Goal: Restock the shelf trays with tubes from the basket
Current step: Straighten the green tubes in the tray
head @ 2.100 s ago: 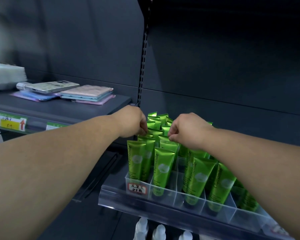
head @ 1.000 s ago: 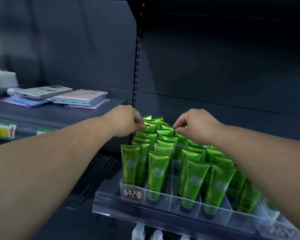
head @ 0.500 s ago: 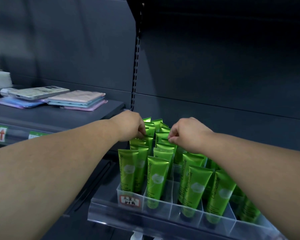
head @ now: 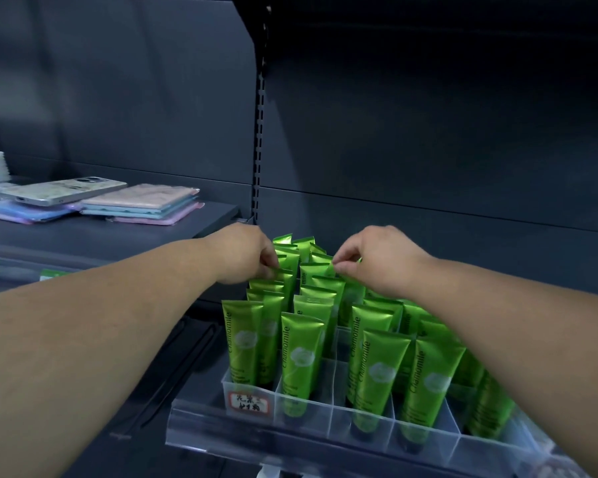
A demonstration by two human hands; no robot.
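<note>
Nearer you than both grips, tubes stand upright in the tray, long axes near vertical. Your left grip and right grip each pinch a top crimp directly beneath the fingers. The rear rows lie just beyond.

We see glossy green foil-look tubes in a clear plastic tray, against matt dark metal shelving.
</note>
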